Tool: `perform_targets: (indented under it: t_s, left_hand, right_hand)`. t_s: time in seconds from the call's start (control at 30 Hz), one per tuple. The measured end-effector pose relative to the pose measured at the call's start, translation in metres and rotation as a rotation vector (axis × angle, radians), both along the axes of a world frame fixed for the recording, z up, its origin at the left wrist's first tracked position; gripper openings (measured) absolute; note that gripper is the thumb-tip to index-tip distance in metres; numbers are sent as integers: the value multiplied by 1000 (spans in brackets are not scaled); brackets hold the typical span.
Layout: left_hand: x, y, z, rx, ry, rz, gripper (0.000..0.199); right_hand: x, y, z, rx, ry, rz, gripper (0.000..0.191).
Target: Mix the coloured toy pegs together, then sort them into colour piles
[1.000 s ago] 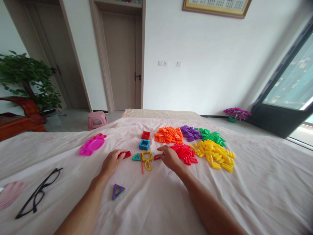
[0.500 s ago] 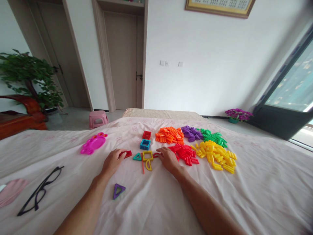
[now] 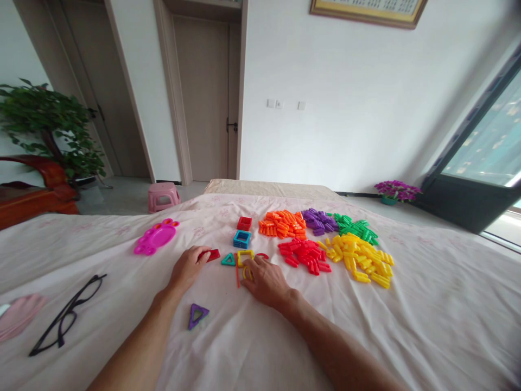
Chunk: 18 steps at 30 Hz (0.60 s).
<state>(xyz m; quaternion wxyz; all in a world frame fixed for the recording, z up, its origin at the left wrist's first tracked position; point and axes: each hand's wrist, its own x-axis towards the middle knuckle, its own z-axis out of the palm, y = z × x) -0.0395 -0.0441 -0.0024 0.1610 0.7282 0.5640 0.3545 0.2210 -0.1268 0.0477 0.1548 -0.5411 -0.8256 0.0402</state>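
My left hand (image 3: 190, 267) has its fingers closed on a red piece (image 3: 213, 254) lying on the cloth. My right hand (image 3: 264, 279) is over a yellow curved piece (image 3: 246, 272), its fingertips at that piece. Just above it are a yellow square frame (image 3: 245, 254) and a red curved piece (image 3: 262, 255), partly behind my right hand. A teal triangle (image 3: 228, 259) and a thin orange stick (image 3: 237, 274) lie between my hands. Farther back are blue square frames (image 3: 241, 239) and red square frames (image 3: 244, 223). A purple triangle (image 3: 197, 316) rests nearer to me.
Piles of orange (image 3: 283, 224), purple (image 3: 319, 221), green (image 3: 356, 229), red (image 3: 304, 255) and yellow pieces (image 3: 360, 258) lie at the right. At the left are a pink tray (image 3: 158, 239), black glasses (image 3: 69, 314) and a pink cloth item (image 3: 22, 315).
My right hand has moved left and toward me, from the red curved piece to the yellow curved piece. My left hand stays at the red piece.
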Motion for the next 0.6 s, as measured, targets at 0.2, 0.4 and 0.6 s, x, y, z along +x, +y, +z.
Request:
perform_targets:
  t_s: [0.2, 0.4, 0.6]
  left_hand:
    - [0, 1, -1, -5, -1, -2, 33]
    - [0, 1, -2, -9, -10, -4, 33]
    - [1, -1, 1, -7, -16, -6, 33]
  right_hand:
    - [5, 4, -3, 10, -26, -23, 33]
    - [22, 18, 0, 71, 43, -241, 39]
    - [37, 22, 0, -9, -50, -243, 27]
